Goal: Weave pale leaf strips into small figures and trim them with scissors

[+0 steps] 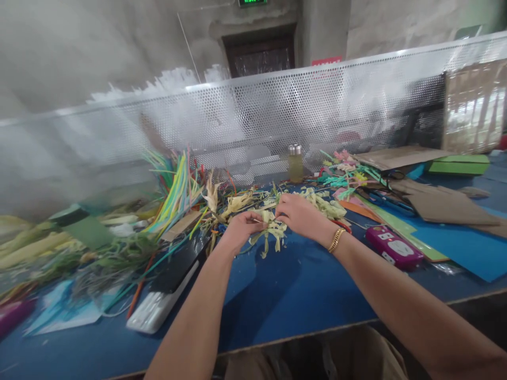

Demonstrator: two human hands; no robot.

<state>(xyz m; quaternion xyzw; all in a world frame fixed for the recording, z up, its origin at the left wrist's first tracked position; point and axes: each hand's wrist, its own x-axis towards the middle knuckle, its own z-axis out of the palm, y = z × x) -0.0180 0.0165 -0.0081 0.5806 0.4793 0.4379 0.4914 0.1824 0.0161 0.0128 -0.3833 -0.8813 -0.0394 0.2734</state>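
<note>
Between my two hands, above the blue table, is a pale yellow-green husk flower (273, 230) with loose strips hanging down. My left hand (246, 228) is closed, its thumb and fingers pinching the flower's left side. On the other side my right hand (297, 212), with a gold bracelet at the wrist, is closed with its fingertips at the flower's upper right edge. Just behind the hands lie more pale husk strips (325, 203). Dried tan husks (237, 203) lie beyond my left hand. Fine detail at the fingertips is blurred.
A bundle of coloured pipe cleaners (178, 190) stands at the left, near a black-and-white case (166, 290). A jar (295, 163) stands at the back by the perforated metal screen (261, 111). To the right are a purple box (394, 247), cardboard (447, 206) and blue paper (471, 250).
</note>
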